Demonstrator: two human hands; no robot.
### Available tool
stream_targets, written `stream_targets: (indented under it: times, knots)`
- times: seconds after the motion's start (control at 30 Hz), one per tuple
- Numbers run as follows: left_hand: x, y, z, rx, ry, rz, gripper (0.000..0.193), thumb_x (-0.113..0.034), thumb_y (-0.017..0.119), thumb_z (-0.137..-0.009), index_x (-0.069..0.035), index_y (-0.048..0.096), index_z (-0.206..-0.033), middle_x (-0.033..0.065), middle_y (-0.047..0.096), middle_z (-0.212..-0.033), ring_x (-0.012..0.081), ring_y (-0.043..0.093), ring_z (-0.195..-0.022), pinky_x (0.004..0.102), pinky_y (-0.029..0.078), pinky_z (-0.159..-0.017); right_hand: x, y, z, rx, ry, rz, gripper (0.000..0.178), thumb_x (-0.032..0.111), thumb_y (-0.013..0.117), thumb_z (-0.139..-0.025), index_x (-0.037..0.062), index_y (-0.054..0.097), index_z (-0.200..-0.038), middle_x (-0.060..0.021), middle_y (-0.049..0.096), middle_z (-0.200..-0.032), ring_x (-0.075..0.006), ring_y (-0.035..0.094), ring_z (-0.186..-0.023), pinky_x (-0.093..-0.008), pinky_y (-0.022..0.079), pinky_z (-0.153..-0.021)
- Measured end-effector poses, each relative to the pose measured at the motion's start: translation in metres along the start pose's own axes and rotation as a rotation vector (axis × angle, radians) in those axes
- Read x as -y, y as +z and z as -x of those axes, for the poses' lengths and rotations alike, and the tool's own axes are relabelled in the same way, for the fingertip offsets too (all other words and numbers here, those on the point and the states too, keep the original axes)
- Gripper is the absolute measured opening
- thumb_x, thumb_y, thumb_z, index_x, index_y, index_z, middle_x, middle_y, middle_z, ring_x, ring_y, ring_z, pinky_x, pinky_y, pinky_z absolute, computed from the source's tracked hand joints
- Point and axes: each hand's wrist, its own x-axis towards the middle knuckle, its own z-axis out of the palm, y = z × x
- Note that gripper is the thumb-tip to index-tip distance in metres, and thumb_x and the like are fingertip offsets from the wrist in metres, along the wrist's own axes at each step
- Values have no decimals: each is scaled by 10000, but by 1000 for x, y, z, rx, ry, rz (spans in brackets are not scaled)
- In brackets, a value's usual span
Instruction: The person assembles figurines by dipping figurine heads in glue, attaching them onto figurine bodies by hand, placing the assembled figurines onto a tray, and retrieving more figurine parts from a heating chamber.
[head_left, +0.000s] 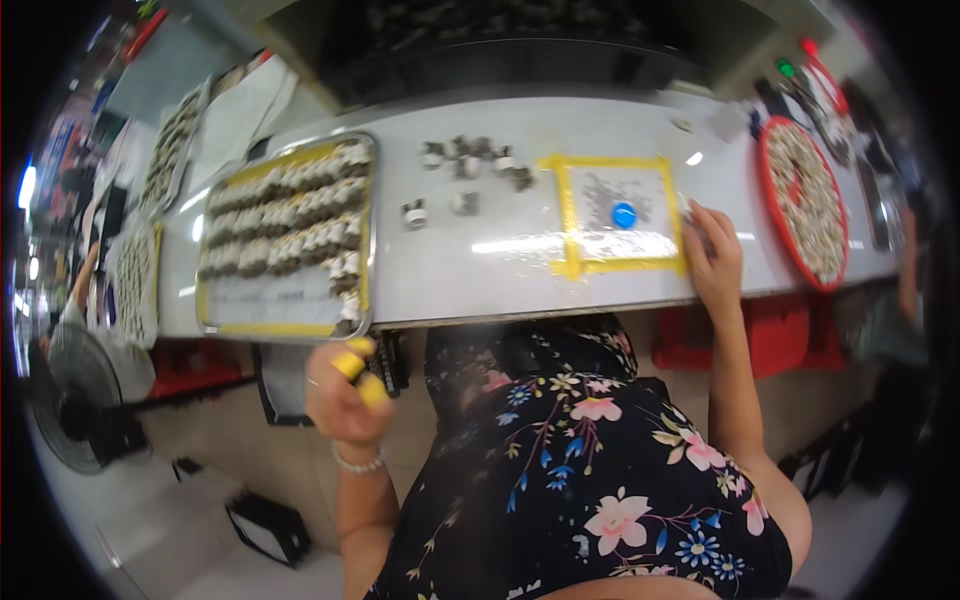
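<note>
My left hand (348,392), blurred by motion, is just off the table's front edge, below the tray's near right corner. Yellow covers sit on some of its fingertips, and a beaded bracelet circles the wrist. The metal tray (374,230) holds rows of small white-and-dark parts (285,222). My right hand (714,262) is closed, fingers bent, beside the right edge of a yellow-taped square (568,215). Something pale shows at its fingertips, too unclear to name. Inside the square lie many tiny dark pieces (600,190) and a round blue piece (624,215).
Several loose white-and-dark parts (466,160) stand mid-table. A red-rimmed round tray (775,215) of small pale pieces is at the right. More filled trays (133,285) and a fan (75,395) are at the left. Red stools (775,335) stand under the table.
</note>
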Motion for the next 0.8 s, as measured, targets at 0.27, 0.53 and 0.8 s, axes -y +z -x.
stream_targets:
  times: [0.27,0.53,0.8]
  knots:
    - [6,92,90,714,-554,218,270,-207,687,-775,26,635,-901,182,640,-870,340,603,-771,348,495,-683,-11,-1,3,-148,-122,83,315,39,606,-800,12,606,-1114,-140,597,-989,-262,588,-893,-311,467,-789]
    - [152,173,150,920,-128,-617,515,-466,515,-876,-57,572,-1183,173,586,-1161,344,557,-1076,482,430,-906,-17,-9,15,-239,-111,140,295,138,601,-813,32,623,-1086,-122,609,-903,-254,577,-839,-338,467,-739]
    - [157,227,156,664,-773,735,340,-269,509,-920,-44,565,-1168,153,598,-1112,294,565,-1036,388,440,-918,-26,6,7,-320,-155,148,281,162,593,-812,34,636,-1058,-136,620,-894,-275,592,-797,-340,472,-730]
